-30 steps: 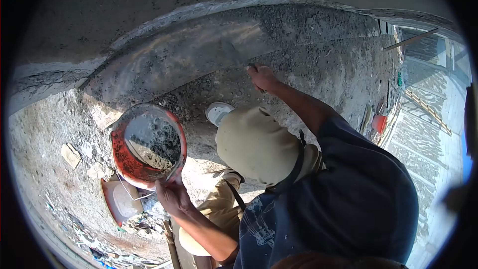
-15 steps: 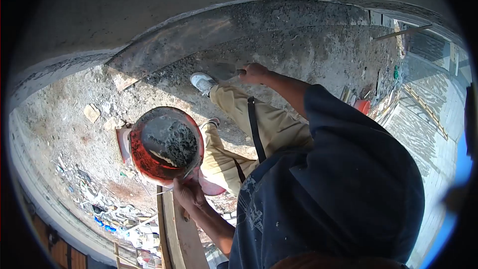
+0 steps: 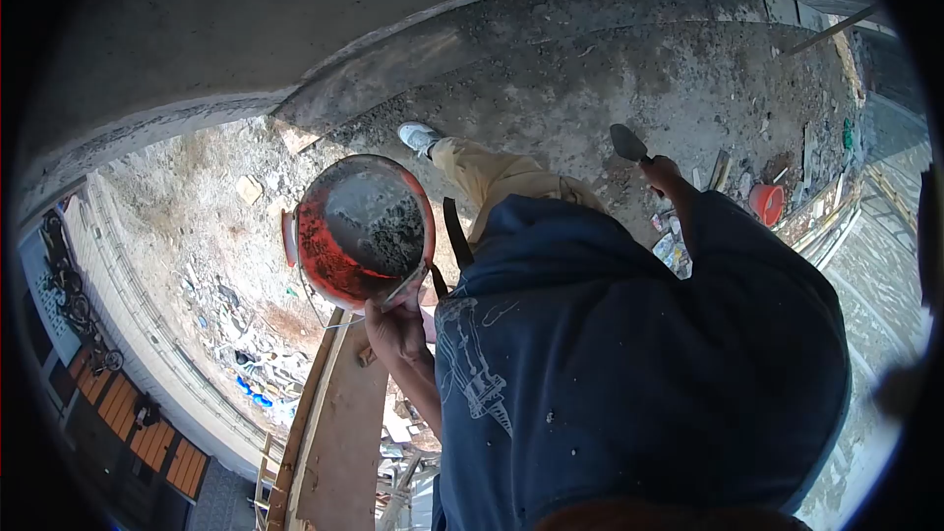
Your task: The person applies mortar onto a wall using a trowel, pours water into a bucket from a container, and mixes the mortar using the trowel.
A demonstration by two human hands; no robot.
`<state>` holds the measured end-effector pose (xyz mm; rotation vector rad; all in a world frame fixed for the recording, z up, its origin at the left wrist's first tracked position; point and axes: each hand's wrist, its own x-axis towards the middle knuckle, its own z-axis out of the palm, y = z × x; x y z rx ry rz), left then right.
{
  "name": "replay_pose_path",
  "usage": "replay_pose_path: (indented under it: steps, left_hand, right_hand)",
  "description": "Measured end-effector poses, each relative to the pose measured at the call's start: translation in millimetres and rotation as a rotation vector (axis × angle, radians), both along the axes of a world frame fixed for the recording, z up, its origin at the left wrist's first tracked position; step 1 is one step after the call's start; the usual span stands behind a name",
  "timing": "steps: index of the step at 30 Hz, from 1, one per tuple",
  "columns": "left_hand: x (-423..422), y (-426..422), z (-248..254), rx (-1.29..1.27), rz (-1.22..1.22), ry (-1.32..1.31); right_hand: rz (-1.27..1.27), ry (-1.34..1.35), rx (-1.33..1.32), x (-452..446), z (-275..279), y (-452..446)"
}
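Note:
My left hand (image 3: pixel 395 332) grips the near rim of a red bucket (image 3: pixel 320 241). Grey wet mortar (image 3: pixel 383 226) lies inside the bucket, which is tilted so that its mouth faces the camera. Out to the right, my right hand (image 3: pixel 663 177) is closed round the handle of a trowel (image 3: pixel 628 143). The trowel's dark blade points up and left, over the rough ground and apart from the wall. Most of the fingers of my left hand are hidden behind the rim.
A concrete wall (image 3: pixel 295 20) curves across the top. A wooden board (image 3: pixel 339 423) stands below the bucket. Another red bucket (image 3: pixel 767 204) sits at the right near planks. Rubble (image 3: pixel 241 334) covers the ground at the left.
My right hand has swung right with the trowel, away from the wall's base. The held bucket has shifted right and slightly up in view. The view has turned, showing more ground at the lower left.

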<state>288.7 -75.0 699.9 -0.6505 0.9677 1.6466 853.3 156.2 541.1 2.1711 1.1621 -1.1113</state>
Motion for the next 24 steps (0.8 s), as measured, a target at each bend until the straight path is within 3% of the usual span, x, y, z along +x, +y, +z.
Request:
replay_pose_path:
  steps: [3, 8, 11, 13, 19, 22, 24]
  left_hand:
    - [49, 12, 17, 0.035, 0.069, 0.060]
    - [110, 28, 48, 0.091, -0.002, 0.103]
    - [144, 41, 66, 0.024, -0.036, 0.116]
    - [166, 39, 54, 0.004, -0.006, 0.077]
    - [252, 89, 24, -0.077, 0.053, 0.189]
    - [288, 134, -20, -0.114, 0.078, 0.137]
    - [306, 157, -77, -0.101, 0.108, 0.146]
  right_hand:
    - [0.081, -0.023, -0.007, 7, 32, 0]
    - [0.440, 0.045, 0.112, 38, 26, 42]
    - [0.478, 0.122, 0.224, 37, 39, 82]
    - [0.525, 0.128, 0.291, 38, 39, 110]
    - [0.559, 0.164, 0.151, 44, 17, 213]
    - [0.761, 0.131, 0.276, 66, -62, 261]
    - [0.797, 0.160, 0.157, 71, -113, 302]
